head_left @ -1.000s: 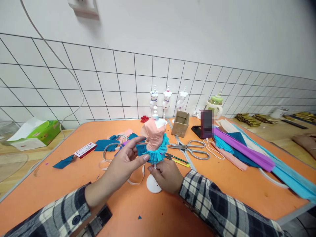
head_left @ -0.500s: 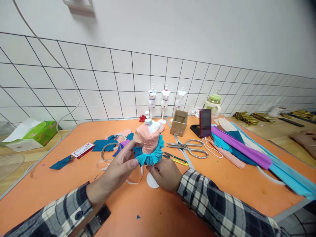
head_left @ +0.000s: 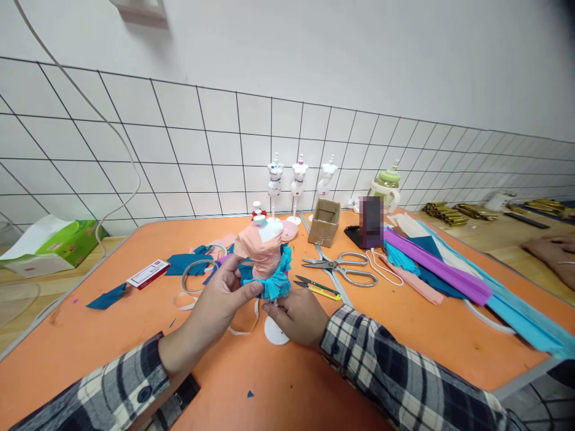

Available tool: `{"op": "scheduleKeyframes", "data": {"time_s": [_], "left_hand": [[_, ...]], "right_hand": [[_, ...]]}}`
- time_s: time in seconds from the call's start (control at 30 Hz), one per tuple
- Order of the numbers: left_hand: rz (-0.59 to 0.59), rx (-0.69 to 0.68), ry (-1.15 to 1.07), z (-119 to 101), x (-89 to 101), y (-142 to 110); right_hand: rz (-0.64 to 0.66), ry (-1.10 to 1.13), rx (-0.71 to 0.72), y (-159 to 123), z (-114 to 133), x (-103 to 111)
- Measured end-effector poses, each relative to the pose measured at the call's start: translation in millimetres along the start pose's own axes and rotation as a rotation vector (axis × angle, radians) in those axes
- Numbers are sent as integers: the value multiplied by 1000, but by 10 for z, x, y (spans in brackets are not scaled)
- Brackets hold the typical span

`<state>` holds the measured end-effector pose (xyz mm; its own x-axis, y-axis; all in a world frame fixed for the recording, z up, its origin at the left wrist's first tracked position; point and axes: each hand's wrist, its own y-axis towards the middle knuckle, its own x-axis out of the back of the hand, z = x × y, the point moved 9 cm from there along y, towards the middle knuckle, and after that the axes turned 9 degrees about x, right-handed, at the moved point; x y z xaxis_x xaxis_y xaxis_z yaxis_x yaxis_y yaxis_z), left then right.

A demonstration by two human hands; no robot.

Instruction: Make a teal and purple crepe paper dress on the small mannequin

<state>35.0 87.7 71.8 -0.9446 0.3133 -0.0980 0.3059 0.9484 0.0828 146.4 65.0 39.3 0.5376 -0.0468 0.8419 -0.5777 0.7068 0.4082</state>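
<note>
A miniature dress form (head_left: 272,229) wears a peach crepe-paper bodice (head_left: 258,251) and a ruffled blue crepe-paper skirt (head_left: 276,286). It leans slightly to the left above its round white base (head_left: 275,331). My left hand (head_left: 229,287) pinches the skirt's left side, thumb in front and fingers partly hidden behind the ruffles. Just below the skirt, my right hand (head_left: 300,316) is closed round the stand's thin pole, most of which its fingers hide.
Scissors (head_left: 344,268) and yellow thread snips (head_left: 318,288) lie right of the form. Behind stand a cardboard box (head_left: 324,223) and several white dress forms (head_left: 299,173). Crepe-paper strips (head_left: 440,266) cover the right side; blue scraps (head_left: 184,265) and a tape roll (head_left: 197,275) lie left.
The dress form has shifted left in view and turned a little. My left thumb has come onto the skirt's front ruffles, while my right hand has kept its hold on the pole.
</note>
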Motion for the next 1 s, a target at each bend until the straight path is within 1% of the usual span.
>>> {"op": "scheduleKeyframes", "data": {"time_s": [0.07, 0.1, 0.17, 0.27, 0.33, 0.4, 0.43, 0.57, 0.67, 0.77, 0.83, 0.9, 0.93, 1.0], "left_hand": [[17, -37, -33, 51, 31, 40], [-1, -51, -31, 90, 80, 70], [-93, -55, 50, 191, 237, 142], [-246, -77, 360, 268, 459, 229], [-291, -115, 565, 256, 513, 256], [-294, -173, 713, 215, 488, 250], [-278, -214, 778, 191, 445, 236], [-187, -368, 1004, 162, 195, 146], [-108, -388, 1080, 242, 53, 120], [-61, -371, 1128, 313, -21, 122], [-31, -328, 1162, 362, -36, 137], [2, -280, 1189, 409, -34, 150], [10, -266, 1195, 421, -26, 153], [6, -250, 1193, 426, 0, 156]], "right_hand": [[-10, 101, -76, -3, -64, 15], [-27, 159, -136, -12, -126, 24], [-63, 264, -275, -41, -286, 27], [-77, 367, -413, -71, -488, -17], [-46, 406, -442, -69, -549, -67], [9, 385, -451, -66, -559, -111], [48, 343, -454, -69, -550, -130], [206, 65, -446, -88, -459, -158], [282, -104, -376, -73, -330, -170], [322, -196, -276, -55, -193, -189], [295, -215, -233, -46, -157, -149], [194, -205, -209, -28, -197, -25], [108, -192, -193, -14, -242, 72], [-122, -136, -141, 2, -363, 305]]}}
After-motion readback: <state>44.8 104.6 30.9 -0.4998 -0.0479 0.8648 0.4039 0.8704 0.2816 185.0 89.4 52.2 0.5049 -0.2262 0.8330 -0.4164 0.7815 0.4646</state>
